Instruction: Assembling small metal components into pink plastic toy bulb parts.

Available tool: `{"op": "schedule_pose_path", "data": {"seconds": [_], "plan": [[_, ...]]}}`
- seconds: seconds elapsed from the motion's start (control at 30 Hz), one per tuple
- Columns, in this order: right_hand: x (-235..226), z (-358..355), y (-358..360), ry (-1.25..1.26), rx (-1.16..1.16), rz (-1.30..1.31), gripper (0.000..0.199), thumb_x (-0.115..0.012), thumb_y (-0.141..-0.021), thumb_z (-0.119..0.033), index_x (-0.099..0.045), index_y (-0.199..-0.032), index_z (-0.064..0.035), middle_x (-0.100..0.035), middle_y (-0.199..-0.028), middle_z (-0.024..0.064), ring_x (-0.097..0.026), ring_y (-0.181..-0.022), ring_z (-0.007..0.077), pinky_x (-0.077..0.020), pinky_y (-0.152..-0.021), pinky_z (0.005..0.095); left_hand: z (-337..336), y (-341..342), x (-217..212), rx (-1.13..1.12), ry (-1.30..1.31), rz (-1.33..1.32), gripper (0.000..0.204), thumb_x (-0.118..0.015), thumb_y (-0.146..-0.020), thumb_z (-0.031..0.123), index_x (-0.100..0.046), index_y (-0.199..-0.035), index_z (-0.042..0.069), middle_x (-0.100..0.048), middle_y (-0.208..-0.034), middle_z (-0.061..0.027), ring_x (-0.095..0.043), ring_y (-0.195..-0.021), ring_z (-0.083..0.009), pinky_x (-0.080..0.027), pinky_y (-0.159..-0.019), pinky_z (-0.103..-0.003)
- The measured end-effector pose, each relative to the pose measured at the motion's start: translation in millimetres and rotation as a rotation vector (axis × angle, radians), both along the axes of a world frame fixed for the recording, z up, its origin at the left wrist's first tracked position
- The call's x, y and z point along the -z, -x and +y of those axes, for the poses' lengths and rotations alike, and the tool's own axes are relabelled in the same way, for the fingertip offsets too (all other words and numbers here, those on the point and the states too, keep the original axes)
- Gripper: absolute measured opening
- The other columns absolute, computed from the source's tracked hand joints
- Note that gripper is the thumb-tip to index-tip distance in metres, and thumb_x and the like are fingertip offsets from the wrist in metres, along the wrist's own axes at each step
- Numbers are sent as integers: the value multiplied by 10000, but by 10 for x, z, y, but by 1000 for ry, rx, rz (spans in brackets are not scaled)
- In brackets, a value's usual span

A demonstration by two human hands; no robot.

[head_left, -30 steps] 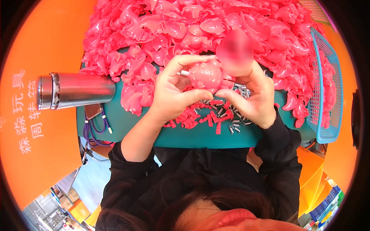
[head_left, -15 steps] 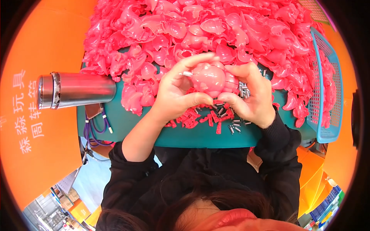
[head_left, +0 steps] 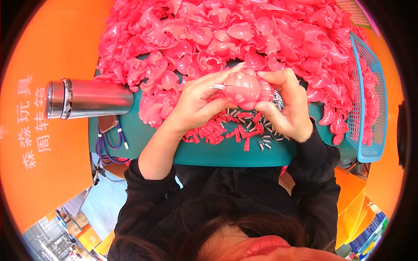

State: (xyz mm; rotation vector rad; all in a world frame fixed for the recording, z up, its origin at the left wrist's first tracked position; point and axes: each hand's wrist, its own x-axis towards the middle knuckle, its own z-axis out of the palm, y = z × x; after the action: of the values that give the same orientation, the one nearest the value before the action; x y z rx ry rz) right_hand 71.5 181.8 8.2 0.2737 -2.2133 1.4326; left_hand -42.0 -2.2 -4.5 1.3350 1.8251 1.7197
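While both hands pinched it from either side, the pink rounded toy shell (head_left: 247,89) sat between them, left hand (head_left: 198,102) and right hand (head_left: 289,108) each with a grip closed on it. Behind the grip rose the pile of pink parts (head_left: 244,35); just beneath lay small metal pins (head_left: 261,135) on the green table (head_left: 226,152). Well to the left lay a steel flask (head_left: 87,99).

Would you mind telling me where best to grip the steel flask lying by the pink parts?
Grip the flask around its smooth middle, from above. It lies on its side, cap pointing left, with its far end against the pink parts, so only the body's top is free for the fingers.
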Motion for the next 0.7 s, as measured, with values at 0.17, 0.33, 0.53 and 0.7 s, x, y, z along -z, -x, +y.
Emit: {"op": "schedule_pose_path", "data": {"seconds": [0.17,0.33,0.53,0.7], "plan": [[-41,-5,-12,111,-74,-43,497,-778,-737,-203,-526,-1099,26,-629,-1009,162,-653,-918,276,-514,-808,332,-64,-24,-59,-11,92,170,547,-745,-721,97,-566,-1235,43,-654,-1081,-132,-660,-950,-245,-521,-807,-329],[-150,-55,31,-107,-71,-28,547,-800,-697,-243,-536,-1107,6,-625,-1030,160,-640,-943,295,-506,-824,341,-77,-40,-22,-18,133,340,558,-751,-719,121,-561,-1239,50,-659,-982,-136,-663,-865,-278,-526,-738,-333],[-139,-57,40,-308,-6,40,548,-801,-663,-258,-557,-1084,-4,-618,-975,161,-623,-829,317,-505,-733,353,-3,82,70,-25,112,503,476,-766,-643,105,-593,-1080,32,-627,-871,-114,-629,-816,-306,-510,-671,-361],[-186,-61,25,-281,-86,32,498,-783,-667,-223,-559,-1054,-3,-614,-953,159,-624,-825,305,-504,-736,346,-16,71,53,-3,71,641,375,-777,-623,123,-580,-930,41,-582,-784,-108,-600,-732,-302,-491,-614,-376]]}}
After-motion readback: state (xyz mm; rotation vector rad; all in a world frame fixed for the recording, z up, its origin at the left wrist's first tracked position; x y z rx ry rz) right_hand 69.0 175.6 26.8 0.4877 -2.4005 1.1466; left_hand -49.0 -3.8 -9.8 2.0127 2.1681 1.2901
